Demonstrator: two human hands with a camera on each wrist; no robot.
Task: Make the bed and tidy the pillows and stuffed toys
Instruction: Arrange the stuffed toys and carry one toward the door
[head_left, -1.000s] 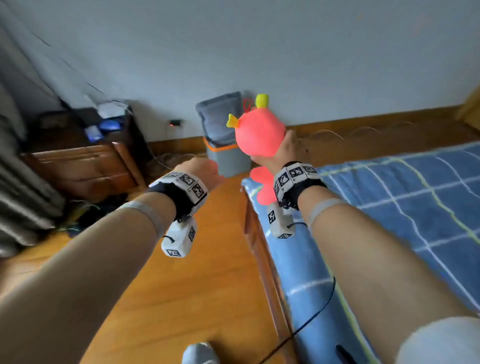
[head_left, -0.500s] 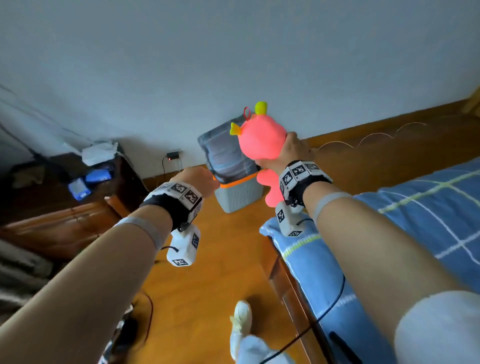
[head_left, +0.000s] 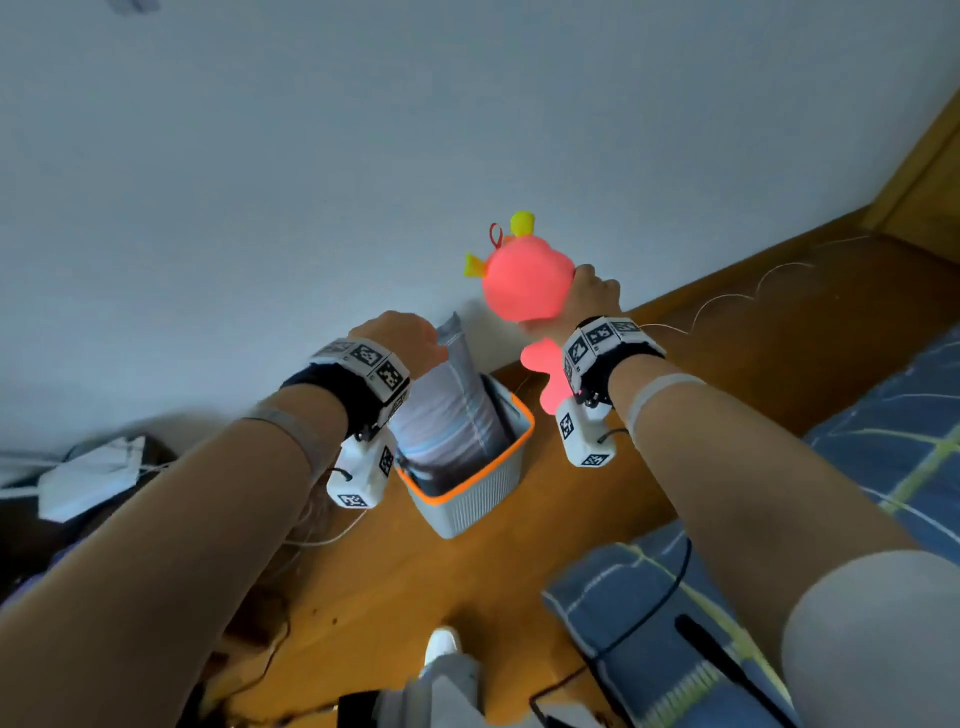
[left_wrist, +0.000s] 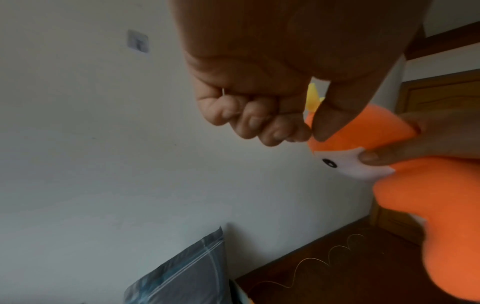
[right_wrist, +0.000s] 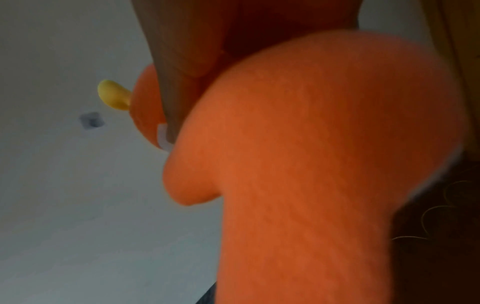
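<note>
Right hand (head_left: 592, 296) holds the pink stuffed toy (head_left: 524, 286) up above the basket (head_left: 467, 493), fingers wrapped round it; left hand (head_left: 400, 338) hovers beside it, fingers curled together, empty.

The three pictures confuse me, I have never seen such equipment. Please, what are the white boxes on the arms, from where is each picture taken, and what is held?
No machine here: a person works with bare hands. The patterned bands with white boxes carry a small camera on each wrist; a third camera sits on the head. The head view looks down at both arms. The right hand grips a pink-orange stuffed toy in the air. The left hand has curled fingers and holds nothing. Below them, on the wooden floor, stands a grey basket with a pillow in it. The bed lies to the right. The right wrist view shows mostly toy.
</note>
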